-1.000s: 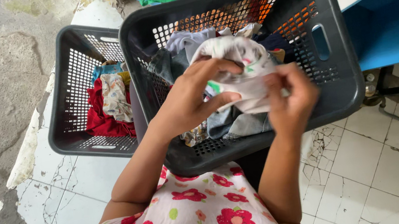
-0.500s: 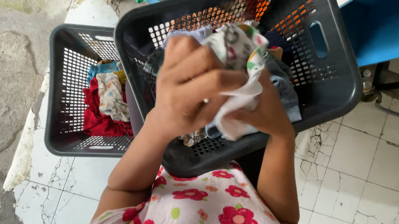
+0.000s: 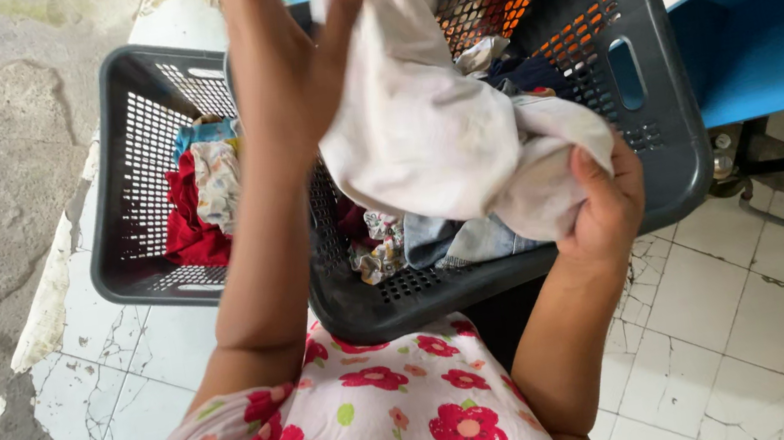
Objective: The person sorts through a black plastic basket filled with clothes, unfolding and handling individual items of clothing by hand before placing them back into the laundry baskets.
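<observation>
Both hands are clamped on one white garment (image 3: 431, 134), seen from the head view, the only view: the left hand (image 3: 287, 72) pinches an upper edge high above the baskets, fingers folded over the cloth near the top of the frame, while the right hand (image 3: 602, 207) grips a bunched lower corner, thumb pressed across the fold. Held at two separated points, one high and one low, the cloth hangs stretched on a slant between them, which appears to open it out so that its shape can be read. Its surface is off-white and creased, with faint small markings; no seam or collar can be told. Directly below the grip stands a dark grey laundry basket (image 3: 671, 113) with perforated walls, resting against the person's lap and holding mixed clothes (image 3: 445, 238), among them denim-blue and patterned pieces. Left of the grip and slightly farther away sits a second grey basket (image 3: 119, 175) containing a red cloth (image 3: 186, 227) and a pale printed piece (image 3: 217, 177). Right of the grip rises a blue shelf unit (image 3: 763, 50); cracked white floor tiles (image 3: 749, 324) lie beneath. Nearest the camera shows the person's floral dress (image 3: 390, 432).
</observation>
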